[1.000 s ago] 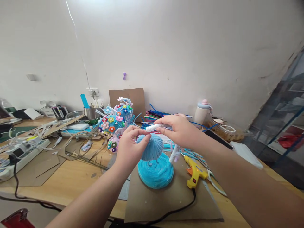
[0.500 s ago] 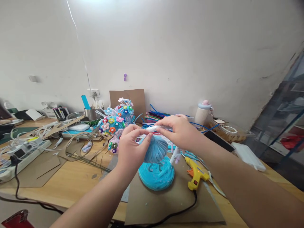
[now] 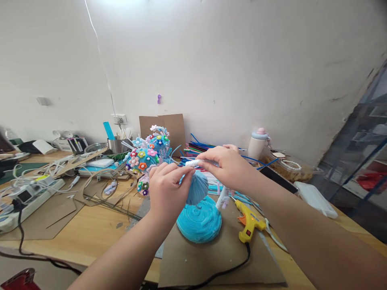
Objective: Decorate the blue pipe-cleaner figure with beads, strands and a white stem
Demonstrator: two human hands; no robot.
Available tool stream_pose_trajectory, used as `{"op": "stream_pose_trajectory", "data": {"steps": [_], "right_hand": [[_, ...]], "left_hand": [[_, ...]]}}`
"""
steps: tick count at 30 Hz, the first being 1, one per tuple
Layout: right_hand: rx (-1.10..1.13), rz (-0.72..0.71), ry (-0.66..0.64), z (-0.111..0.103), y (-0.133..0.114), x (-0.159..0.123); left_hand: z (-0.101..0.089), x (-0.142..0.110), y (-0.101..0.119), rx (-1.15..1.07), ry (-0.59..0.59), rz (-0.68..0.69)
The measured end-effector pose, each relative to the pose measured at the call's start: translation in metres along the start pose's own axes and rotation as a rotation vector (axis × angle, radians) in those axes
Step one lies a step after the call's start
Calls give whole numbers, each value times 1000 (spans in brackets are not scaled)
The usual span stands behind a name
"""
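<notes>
My left hand (image 3: pixel 165 192) is closed around the upper part of a fuzzy blue pipe-cleaner figure (image 3: pixel 197 188), pinching its top. The figure rises from a round blue coiled base (image 3: pixel 199 221) that sits on a sheet of cardboard (image 3: pixel 217 257). My right hand (image 3: pixel 231 165) pinches a short white fuzzy stick (image 3: pixel 193 163) just above the figure's top, close to the fingertips of the other hand.
A yellow glue gun (image 3: pixel 248 221) with a black cord lies right of the base, scissors beside it. Behind stand flower-covered blue ornaments (image 3: pixel 148 155), a pile of coloured pipe cleaners (image 3: pixel 196 147) and a bottle (image 3: pixel 256 143). Cardboard scraps, cables and a power strip (image 3: pixel 27 197) fill the left side.
My left hand has slid slightly down and tightened over the figure's top, and the white stick has stayed just above it. The view has shifted only a little.
</notes>
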State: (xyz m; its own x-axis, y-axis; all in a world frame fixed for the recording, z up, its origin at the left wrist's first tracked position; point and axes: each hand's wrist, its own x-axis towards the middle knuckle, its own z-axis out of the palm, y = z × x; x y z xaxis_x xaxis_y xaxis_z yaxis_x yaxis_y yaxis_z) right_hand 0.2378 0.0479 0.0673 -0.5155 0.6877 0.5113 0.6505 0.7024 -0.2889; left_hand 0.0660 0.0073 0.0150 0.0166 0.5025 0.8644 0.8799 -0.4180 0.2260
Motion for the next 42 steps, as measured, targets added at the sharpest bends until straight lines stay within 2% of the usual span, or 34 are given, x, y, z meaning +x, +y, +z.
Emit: {"op": "stream_pose_trajectory", "data": {"steps": [2, 10, 14, 17, 25, 32, 42], "right_hand": [[0, -1, -9, -2, -1, -1], [29, 1, -20, -6, -1, -1], [42, -3, -14, -5, -1, -1], [32, -19, -3, -5, 0, -1], [53, -33, 19, -7, 1, 0], [65, -14, 24, -6, 1, -2], [49, 17, 19, -4, 0, -1]], "left_hand": [[2, -2, -1, -74, 4, -44], [18, -9, -1, -563, 31, -368], [23, -11, 2, -662, 66, -460], [26, -12, 4, -682, 108, -462], [33, -10, 5, -798, 100, -495], [32, -15, 6, -743, 106, -492], [30, -14, 11, -649, 40, -476]]}}
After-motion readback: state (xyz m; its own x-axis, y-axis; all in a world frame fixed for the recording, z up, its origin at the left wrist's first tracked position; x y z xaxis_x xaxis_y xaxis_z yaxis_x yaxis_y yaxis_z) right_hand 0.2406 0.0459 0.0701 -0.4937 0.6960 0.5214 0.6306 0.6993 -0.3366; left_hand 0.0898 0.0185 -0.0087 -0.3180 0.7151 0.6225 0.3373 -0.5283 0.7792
